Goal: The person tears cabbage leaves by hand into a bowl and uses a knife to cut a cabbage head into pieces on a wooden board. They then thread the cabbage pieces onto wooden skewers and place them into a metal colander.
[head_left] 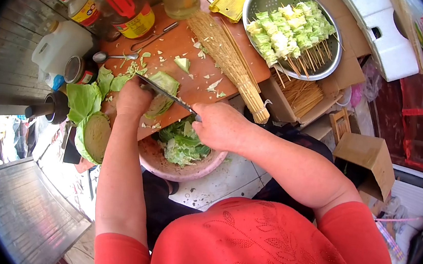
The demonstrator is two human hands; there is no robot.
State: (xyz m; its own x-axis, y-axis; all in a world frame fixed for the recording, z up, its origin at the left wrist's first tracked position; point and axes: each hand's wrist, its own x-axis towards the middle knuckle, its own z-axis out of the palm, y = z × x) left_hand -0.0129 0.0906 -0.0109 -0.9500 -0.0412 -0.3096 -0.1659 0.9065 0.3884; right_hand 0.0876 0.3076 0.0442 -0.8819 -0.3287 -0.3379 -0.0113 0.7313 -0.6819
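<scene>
My right hand (pixel 219 127) is closed around the handle of a knife (pixel 168 95), whose long dark blade points up and left. Beneath and beside the blade lies a cut piece of cabbage (pixel 161 102) on the orange-brown table (pixel 176 46). My left hand (pixel 133 99) grips this piece from its left side, close to the knife's tip; its fingertips are partly hidden. A cut cabbage half (pixel 96 138) with loose outer leaves (pixel 81 103) lies left of my left wrist. Below the table edge, a pinkish basin (pixel 186 174) holds cabbage leaves (pixel 181 147).
A metal colander (pixel 336 60) with skewered cabbage (pixel 290 32) stands at upper right, above a carton of sticks (pixel 302 98). A straw brush (pixel 229 64) crosses the table. Sauce bottles (pixel 131 13), a white jug (pixel 63 47) and a spoon (pixel 108 56) are at upper left.
</scene>
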